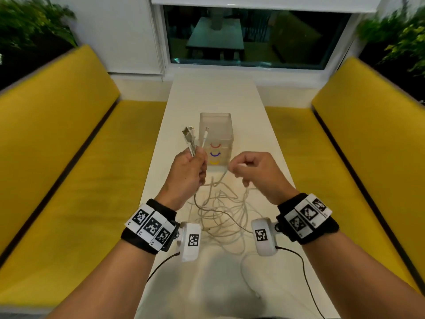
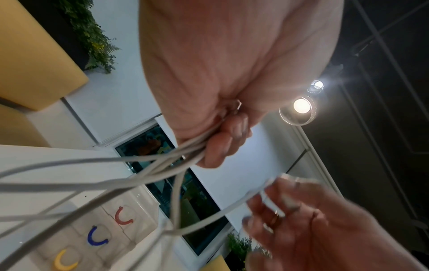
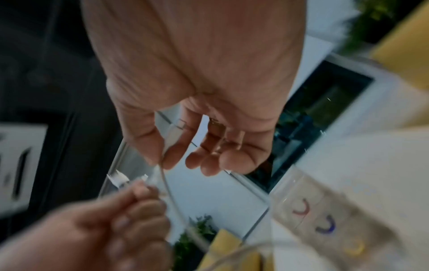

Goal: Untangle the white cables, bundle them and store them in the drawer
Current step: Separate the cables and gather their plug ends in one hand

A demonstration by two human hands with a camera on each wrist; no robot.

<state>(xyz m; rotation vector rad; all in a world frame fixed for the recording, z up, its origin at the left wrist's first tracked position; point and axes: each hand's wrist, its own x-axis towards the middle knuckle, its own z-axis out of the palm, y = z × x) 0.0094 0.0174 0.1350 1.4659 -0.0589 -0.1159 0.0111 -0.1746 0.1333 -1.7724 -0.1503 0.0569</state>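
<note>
A loose tangle of white cables (image 1: 220, 210) lies on the narrow white table (image 1: 213, 95) between my wrists. My left hand (image 1: 188, 169) is raised and grips several cable ends (image 1: 190, 139), their plugs sticking up above the fist; the strands (image 2: 162, 170) run out under its curled fingers. My right hand (image 1: 250, 166) pinches a white plug (image 3: 173, 134) between thumb and forefinger, its cable (image 3: 171, 194) hanging down to the tangle. Behind both hands stands a frosted plastic drawer box (image 1: 216, 139) with red, blue and yellow handles, all drawers closed.
Yellow benches (image 1: 69, 157) run along both sides of the table. A dark window (image 1: 253, 35) sits at the far end. Plants (image 1: 395, 38) stand behind the bench backs. Thin black wrist-camera leads (image 1: 305, 272) trail over the near table end.
</note>
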